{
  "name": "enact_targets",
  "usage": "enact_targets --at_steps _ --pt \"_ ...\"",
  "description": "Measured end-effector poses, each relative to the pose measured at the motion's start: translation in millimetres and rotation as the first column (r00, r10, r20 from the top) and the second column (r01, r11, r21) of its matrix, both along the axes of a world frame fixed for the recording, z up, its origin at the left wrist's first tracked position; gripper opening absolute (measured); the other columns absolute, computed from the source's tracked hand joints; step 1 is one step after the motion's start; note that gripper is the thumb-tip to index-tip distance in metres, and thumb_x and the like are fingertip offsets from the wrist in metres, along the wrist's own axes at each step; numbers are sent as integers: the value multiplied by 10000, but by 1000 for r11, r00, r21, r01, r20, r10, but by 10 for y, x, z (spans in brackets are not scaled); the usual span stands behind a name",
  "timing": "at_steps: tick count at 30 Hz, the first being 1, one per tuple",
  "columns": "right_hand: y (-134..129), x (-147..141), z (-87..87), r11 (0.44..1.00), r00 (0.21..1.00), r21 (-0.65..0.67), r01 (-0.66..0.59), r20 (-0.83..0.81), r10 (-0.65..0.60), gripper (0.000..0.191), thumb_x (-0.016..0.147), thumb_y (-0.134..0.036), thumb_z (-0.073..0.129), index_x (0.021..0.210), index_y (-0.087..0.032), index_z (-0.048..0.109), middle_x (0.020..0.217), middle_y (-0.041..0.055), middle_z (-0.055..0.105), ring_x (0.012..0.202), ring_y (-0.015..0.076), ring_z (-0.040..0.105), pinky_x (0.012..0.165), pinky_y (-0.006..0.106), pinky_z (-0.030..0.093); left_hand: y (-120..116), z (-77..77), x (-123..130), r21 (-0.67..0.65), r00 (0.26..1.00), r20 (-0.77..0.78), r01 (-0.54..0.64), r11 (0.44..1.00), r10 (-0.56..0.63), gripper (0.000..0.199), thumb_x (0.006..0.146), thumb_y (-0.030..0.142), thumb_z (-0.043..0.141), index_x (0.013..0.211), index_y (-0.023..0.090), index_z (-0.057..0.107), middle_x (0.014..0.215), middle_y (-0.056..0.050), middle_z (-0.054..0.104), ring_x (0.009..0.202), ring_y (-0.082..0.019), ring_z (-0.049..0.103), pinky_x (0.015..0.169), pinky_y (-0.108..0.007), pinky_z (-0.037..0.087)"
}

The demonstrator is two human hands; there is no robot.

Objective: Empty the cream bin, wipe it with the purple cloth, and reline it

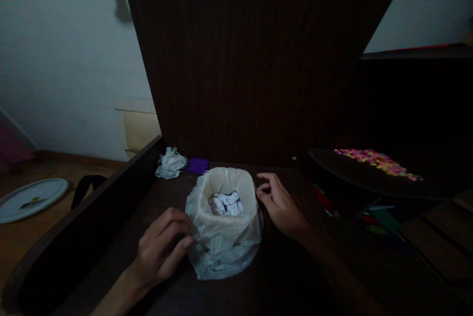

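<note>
A small bin lined with a thin whitish plastic bag (221,244) stands on a dark wooden desk, the bag folded outward over its rim and hanging loosely down the sides. Crumpled white paper (227,204) lies inside. My left hand (164,244) is at the bag's left side, fingers loosely bent and thumb apart, its fingertips at or very near the plastic. Across from it, my right hand (279,204) is beside the rim on the right, fingers bent and spread. Neither hand visibly grips the bag; whether the fingertips touch it is hard to tell.
A crumpled white plastic bag (170,163) and a purple item (197,165) lie at the back left. The desk's raised edge (92,212) runs along the left. Colourful small beads or flowers (377,161) lie on a dark surface at right. A white round lid (33,199) is on the floor.
</note>
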State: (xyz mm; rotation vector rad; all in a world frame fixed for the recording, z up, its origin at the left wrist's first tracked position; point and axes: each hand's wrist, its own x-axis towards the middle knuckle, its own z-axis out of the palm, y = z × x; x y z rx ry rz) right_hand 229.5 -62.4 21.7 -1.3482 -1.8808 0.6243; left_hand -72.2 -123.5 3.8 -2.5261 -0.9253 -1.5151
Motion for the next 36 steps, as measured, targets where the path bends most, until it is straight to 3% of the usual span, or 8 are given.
enact_targets --at_steps 3,7,11,18,21,27,32,36 --pt "-24 25 -61 980 950 -33 -199 -253 184 632 1007 -494 490 1543 -227 290 1571 181 434 1426 280 470 1123 474 432 113 25 8 -253 982 188 22 967 27 441 999 570 554 1226 197 618 1153 -123 671 1037 -254 677 870 -366 587" --pt "-55 8 -181 897 875 -113 -428 -299 380 1155 844 -696 696 1660 -257 7 1740 159 115 1592 315 174 1262 537 213 281 -4 86 -571 957 248 267 776 -147 1031 825 854 544 1602 230 282 1646 -184 322 1480 -412 388 1186 -558 400" --pt "-59 -21 -323 897 885 -165 -411 -310 349 1448 677 -679 858 1650 -284 -139 1740 167 111 1588 333 188 1266 555 182 420 -51 142 -659 924 322 374 652 -205 1211 766 813 677 1647 208 108 1700 -191 215 1545 -443 262 1276 -602 207" --pt "-71 -56 -251 930 946 -208 -303 -179 268 1533 565 -428 963 1662 -242 -90 1697 187 258 1549 358 284 1249 545 240 600 -147 212 -679 846 421 533 505 -328 1404 654 716 849 1652 182 18 1670 -221 279 1543 -437 289 1281 -584 213" --pt "-53 -67 -162 929 949 -200 -312 -120 293 1460 521 -414 971 1667 -194 94 1651 196 353 1511 366 351 1238 517 283 628 -180 236 -705 874 361 485 518 -326 1382 624 657 896 1647 176 101 1610 -226 399 1483 -431 397 1257 -591 288" --pt "-27 -35 -94 925 945 -223 -309 39 325 1306 530 -511 961 1597 -125 315 1613 212 405 1481 363 393 1233 505 304 629 -246 206 -717 955 185 293 633 -232 1245 592 579 930 1592 176 308 1530 -214 504 1415 -421 494 1217 -611 376" --pt "-94 11 -128 917 949 -294 -269 83 305 1102 601 -483 930 1535 -159 443 1493 182 553 1373 379 507 1151 532 399 591 -299 226 -702 985 74 162 694 -155 1244 551 517 962 1576 166 351 1548 -205 470 1442 -436 440 1236 -644 319" --pt "-175 54 -129 903 952 -391 -180 161 259 962 684 -436 887 1518 -186 478 1371 159 649 1251 378 591 1046 523 476 535 -315 218 -710 990 32 121 694 -140 1225 596 510 946 1597 176 324 1593 -199 421 1412 -427 477 1209 -618 384"
